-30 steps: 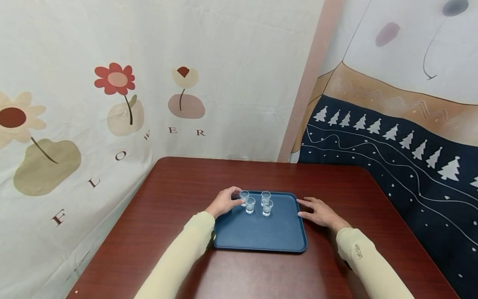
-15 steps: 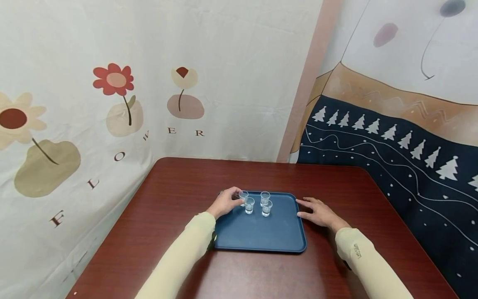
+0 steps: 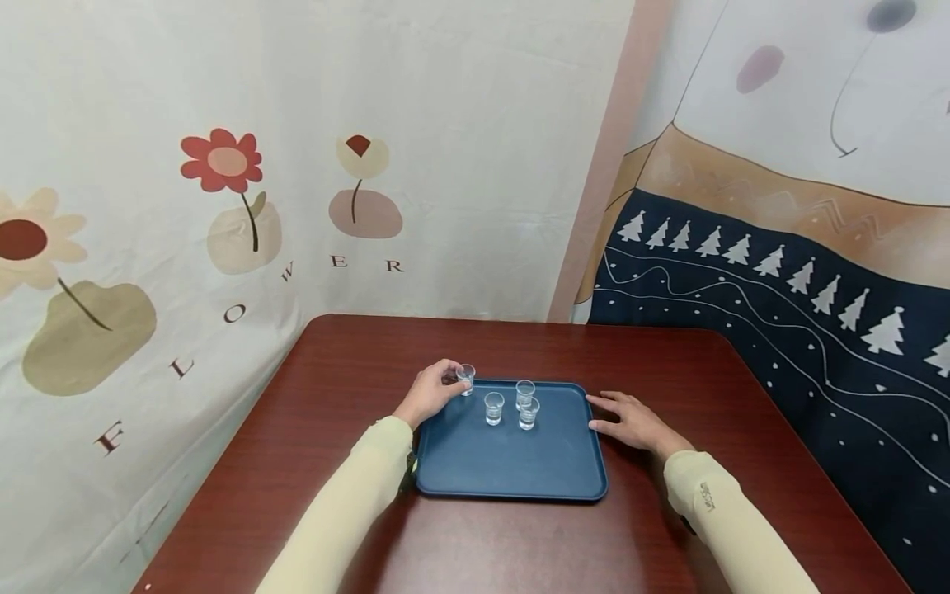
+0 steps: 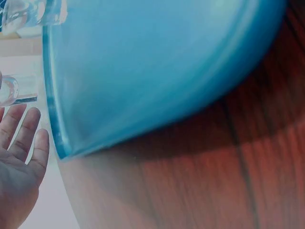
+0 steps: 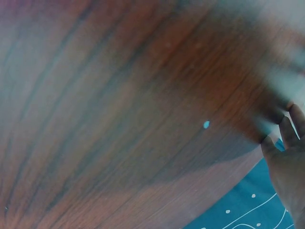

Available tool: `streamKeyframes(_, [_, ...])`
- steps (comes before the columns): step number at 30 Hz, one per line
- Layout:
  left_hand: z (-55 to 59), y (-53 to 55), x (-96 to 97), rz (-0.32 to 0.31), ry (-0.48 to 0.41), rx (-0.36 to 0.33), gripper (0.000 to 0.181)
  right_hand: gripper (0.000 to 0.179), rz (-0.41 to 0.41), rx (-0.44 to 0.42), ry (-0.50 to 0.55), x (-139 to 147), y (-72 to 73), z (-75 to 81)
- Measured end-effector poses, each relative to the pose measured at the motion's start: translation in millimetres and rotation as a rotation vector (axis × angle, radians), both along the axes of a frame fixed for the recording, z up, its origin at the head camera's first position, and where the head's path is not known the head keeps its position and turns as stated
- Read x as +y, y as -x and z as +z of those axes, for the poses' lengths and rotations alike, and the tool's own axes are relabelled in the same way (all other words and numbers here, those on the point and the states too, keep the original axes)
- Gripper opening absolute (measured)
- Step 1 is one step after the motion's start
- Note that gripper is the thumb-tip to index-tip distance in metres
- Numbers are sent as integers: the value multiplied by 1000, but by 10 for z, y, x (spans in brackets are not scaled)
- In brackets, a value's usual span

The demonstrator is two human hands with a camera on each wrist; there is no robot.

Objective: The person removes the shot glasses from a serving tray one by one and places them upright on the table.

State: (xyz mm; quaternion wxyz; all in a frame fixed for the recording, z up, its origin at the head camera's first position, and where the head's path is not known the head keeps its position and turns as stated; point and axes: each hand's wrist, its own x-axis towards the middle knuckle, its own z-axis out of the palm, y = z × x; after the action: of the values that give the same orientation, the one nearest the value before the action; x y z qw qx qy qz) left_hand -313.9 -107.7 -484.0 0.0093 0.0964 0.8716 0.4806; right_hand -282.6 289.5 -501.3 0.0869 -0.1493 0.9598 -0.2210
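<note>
My left hand [image 3: 430, 391] pinches a small clear shot glass [image 3: 467, 379] between thumb and fingers, over the far left corner of the blue tray [image 3: 512, 469]. The left wrist view catches part of this shot glass [image 4: 9, 90] at the fingers of the left hand [image 4: 21, 167]. Another shot glass [image 3: 493, 409] stands on the tray nearby, to the right of the hand. Two more, a rear shot glass [image 3: 524, 390] and a front shot glass [image 3: 529, 415], stand further right, overlapping in view. My right hand [image 3: 631, 422] has its fingers extended, fingertips right at the tray's right rim.
The tray lies on a dark red wooden table [image 3: 356, 355]. Behind the table hangs a pale cloth [image 3: 460, 148] printed with flowers and letters. A navy cloth [image 3: 742, 330] with white trees hangs along the right side.
The left hand has drawn one shot glass away from the others, leftward and slightly back to the tray's far left corner. The right hand stays by the tray rim.
</note>
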Motion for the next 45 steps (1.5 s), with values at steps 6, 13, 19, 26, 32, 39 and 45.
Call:
streamKeyframes(6, [50, 19, -100, 38, -17, 11, 29, 66, 6, 5, -1, 7, -5, 2])
streamKeyframes(13, [108, 58, -259, 58, -7, 27, 30, 67, -2, -6, 0, -13, -23, 17])
streamKeyframes(19, [144, 109, -431, 75, -6, 39, 33, 66, -4, -3, -4, -6, -29, 19])
streamKeyframes(26, [118, 174, -663, 133, -3, 52, 33, 66, 9, 12, -10, -3, -15, -8])
streamKeyframes(32, [36, 187, -818, 175, 18, 18, 33, 66, 5, 5, -10, -18, -2, -3])
streamKeyframes(39, [-64, 160, -905, 213, 49, -14, 33, 66, 10, 7, -21, -23, 10, -17])
streamKeyframes(45, [-138, 131, -903, 230, 51, -37, 33, 66, -3, 5, -12, 0, 0, -28])
